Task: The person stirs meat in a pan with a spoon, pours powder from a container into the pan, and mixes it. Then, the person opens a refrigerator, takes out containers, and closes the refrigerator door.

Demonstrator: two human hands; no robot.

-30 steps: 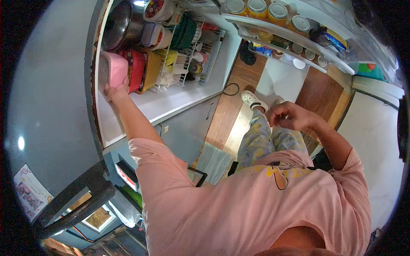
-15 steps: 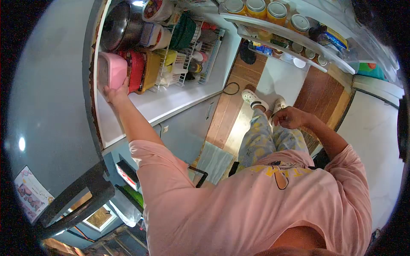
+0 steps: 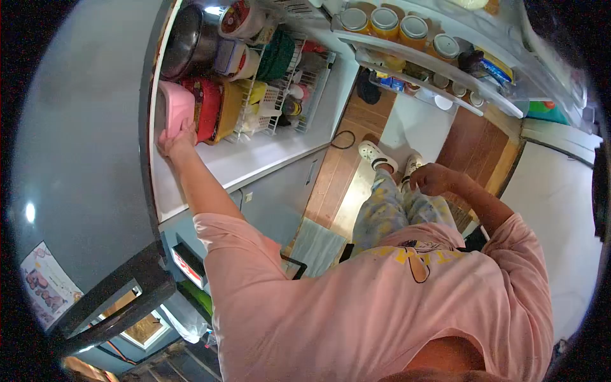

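My left hand (image 3: 178,139) reaches into the open fridge and grips the near end of a pink container (image 3: 177,108). Beside that container stand a red container (image 3: 205,109) and a brown one (image 3: 227,111). A dark round pot (image 3: 189,43) is farther back, next to tubs with lids. My right hand (image 3: 433,179) hangs in front of my legs, above the floor. Its fingers are curled in, and whether anything is inside them cannot be seen.
The fridge door (image 3: 439,70) stands open at the upper right, with several lidded jars on its shelves. Wire racks (image 3: 270,95) hold more items. Below is a wooden floor (image 3: 347,162) with a pale mat. A black handle (image 3: 114,299) is at lower left.
The view has shifted slightly, so the fridge contents sit a little farther right. My left hand stays on the pink container. My right hand has moved slightly, its fingers curling more.
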